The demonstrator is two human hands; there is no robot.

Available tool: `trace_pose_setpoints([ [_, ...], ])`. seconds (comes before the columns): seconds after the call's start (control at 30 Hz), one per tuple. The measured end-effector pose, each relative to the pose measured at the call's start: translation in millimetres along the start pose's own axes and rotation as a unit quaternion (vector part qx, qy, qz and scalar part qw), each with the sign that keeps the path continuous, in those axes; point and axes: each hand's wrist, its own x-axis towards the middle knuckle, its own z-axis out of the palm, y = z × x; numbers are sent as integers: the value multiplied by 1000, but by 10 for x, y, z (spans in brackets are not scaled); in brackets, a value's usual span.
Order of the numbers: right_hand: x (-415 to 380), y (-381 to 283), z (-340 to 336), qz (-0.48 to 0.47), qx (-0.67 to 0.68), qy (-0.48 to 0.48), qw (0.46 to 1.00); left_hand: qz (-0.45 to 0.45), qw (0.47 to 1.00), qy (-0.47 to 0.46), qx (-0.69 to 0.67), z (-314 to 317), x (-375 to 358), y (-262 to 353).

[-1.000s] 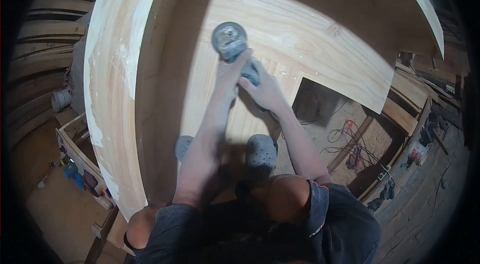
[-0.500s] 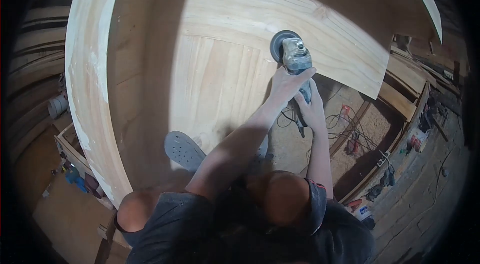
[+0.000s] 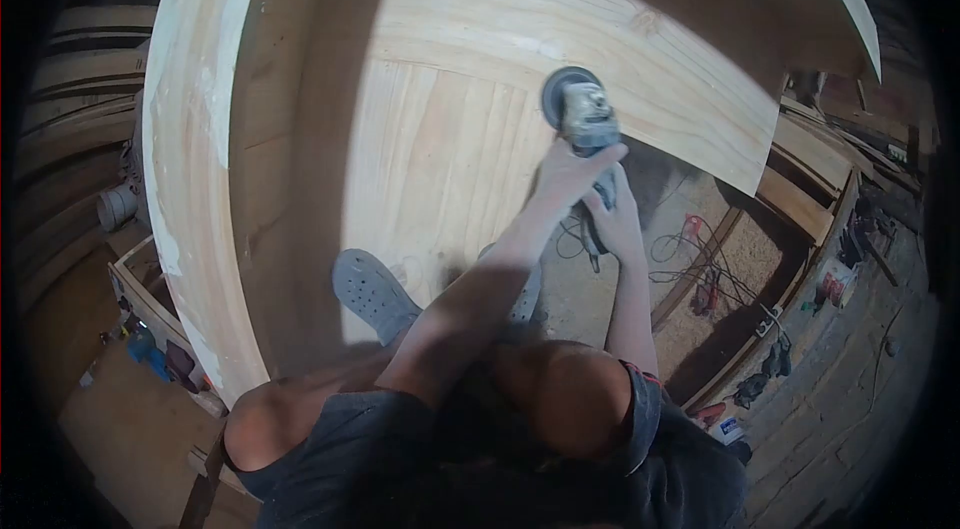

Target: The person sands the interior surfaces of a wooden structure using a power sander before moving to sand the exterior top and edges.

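Note:
A dusty angle grinder [image 3: 590,117] with a round dark disc [image 3: 565,97] lies against the pale wooden panel [image 3: 440,119], near the panel's lower edge. My left hand [image 3: 575,177] is wrapped round the grinder's body just behind its head. Further back, my right hand [image 3: 617,219] grips the rear handle. Part of the handle and some fingers are hidden between the two hands. Both hands look coated in pale dust.
Tall wooden side boards [image 3: 190,159] rise at the left. Tangled cords [image 3: 715,264] lie on the floor at the right, beside a wooden frame [image 3: 800,199]. A grey clog [image 3: 372,289] rests on the panel. A white bucket [image 3: 117,208] stands far left.
The grinder and both hands have shifted slightly down and left in view, still against the panel. The camera view has moved a little, and the left boards appear further right.

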Motion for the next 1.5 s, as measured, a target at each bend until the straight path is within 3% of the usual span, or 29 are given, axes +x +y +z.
trace_pose_setpoints([
  [0.2,136,-456,533,-6,-36,-137,990,-5,980,103,-168,-811,-251,-79],
  [0.37,99,-443,505,-65,-73,-194,976,-12,956,171,-240,-760,-426,-180],
  [0.47,-90,-278,256,7,-49,-121,991,-23,980,67,-184,-443,-414,-195],
  [0.57,-195,-183,-58,50,-53,-78,994,-18,991,32,-128,-68,-302,-253],
  [0.83,-401,58,-225,73,-31,18,997,-8,997,-37,-62,344,-127,-340],
  [0.9,-424,207,-150,69,3,77,995,-50,994,-81,45,367,-36,-317],
  [1.03,-306,210,-91,22,-1,71,997,-44,995,-78,43,257,-33,-269],
  [1.1,-213,-89,2,74,-20,-14,997,9,997,11,-74,23,-111,-275],
  [1.17,-127,-222,148,40,-18,-47,998,-28,986,1,-162,-270,-277,-137],
  [1.3,23,-294,269,10,-40,-125,991,-33,977,71,-198,-434,-230,-152],
  [1.4,-37,-230,136,36,-27,-78,996,-80,987,28,-136,-288,-139,-91],
  [1.5,-112,-59,-85,49,-18,-23,998,-50,993,-8,-102,65,-72,-114],
])
